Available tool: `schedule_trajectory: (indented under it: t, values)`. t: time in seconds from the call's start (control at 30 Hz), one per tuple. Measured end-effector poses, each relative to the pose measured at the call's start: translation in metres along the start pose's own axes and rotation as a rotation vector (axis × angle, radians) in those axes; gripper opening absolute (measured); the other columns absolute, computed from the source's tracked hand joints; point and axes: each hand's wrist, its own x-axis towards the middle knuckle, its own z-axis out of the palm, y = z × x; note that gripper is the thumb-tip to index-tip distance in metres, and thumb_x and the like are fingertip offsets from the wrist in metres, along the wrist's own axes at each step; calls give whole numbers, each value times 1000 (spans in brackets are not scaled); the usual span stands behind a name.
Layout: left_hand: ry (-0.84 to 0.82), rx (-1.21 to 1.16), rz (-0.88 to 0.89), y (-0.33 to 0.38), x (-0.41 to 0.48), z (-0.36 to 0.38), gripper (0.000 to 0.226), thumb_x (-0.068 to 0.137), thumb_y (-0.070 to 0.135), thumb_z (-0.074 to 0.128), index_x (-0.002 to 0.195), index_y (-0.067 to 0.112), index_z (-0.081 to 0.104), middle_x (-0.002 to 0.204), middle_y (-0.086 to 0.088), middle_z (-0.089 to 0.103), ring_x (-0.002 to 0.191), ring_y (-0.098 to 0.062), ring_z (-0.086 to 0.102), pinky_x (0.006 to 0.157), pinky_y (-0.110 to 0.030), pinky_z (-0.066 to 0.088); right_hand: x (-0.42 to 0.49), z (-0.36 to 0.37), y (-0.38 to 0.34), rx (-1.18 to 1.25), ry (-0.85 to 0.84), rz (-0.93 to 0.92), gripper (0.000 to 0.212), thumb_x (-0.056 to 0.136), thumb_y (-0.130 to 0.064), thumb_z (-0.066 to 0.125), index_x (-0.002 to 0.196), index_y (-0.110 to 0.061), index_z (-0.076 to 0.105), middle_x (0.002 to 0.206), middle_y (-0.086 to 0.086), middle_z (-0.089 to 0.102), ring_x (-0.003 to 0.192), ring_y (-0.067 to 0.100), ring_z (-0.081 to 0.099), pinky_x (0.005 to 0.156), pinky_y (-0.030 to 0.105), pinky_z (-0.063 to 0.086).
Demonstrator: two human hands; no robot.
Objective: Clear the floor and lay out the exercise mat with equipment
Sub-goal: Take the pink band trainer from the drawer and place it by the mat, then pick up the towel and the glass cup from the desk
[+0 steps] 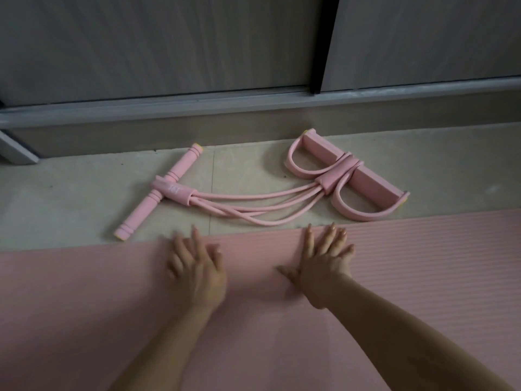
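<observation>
Both hands, left hand (194, 273) and right hand (324, 262), press flat, fingers spread, on a pink exercise mat (423, 263) beside a pedal resistance band (253, 190) on the floor (70, 193)

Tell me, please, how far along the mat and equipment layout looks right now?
Mostly done, it seems. The pink mat already lies unrolled on the floor. In hand: the left hand and right hand press flat, fingers spread, near its far edge, apparently smoothing it. Left: the pink pedal resistance band lies on the bare tiles beyond the mat, not on it, so it may need placing.
</observation>
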Motion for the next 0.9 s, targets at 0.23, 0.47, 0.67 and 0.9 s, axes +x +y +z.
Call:
schedule_trajectory:
  t: [0.23,0.47,0.67,0.9]
  values:
    - [-228,90,101,-2,-55,-19,63,97,48,27,153,24,13,161,-16,5,149,-33,1,119,-48,11,-23,-20,20,75,14,-120,85,96,-60,30,154,-6,-1,159,30,-1,148,44,-1,114,64,14]
    - [-316,16,-26,5,-147,-177,52,99,40,29,148,22,29,159,-8,23,147,-29,13,119,-45,15,-156,-124,20,132,45,-400,64,94,-47,47,142,-9,30,154,12,28,143,30,23,113,50,27]
    - [-342,-35,-212,10,-245,-393,46,99,36,33,141,18,39,149,-9,38,141,-29,26,115,-45,26,-342,-278,14,60,-36,-620,54,94,-40,46,138,-10,37,145,11,39,135,30,33,108,44,31]
    - [-219,-78,-400,27,-390,-611,41,98,31,35,133,15,47,138,-9,50,130,-28,40,104,-43,40,-543,-406,40,-59,-48,-869,48,96,-38,45,136,-11,41,141,10,46,132,28,37,105,44,32]
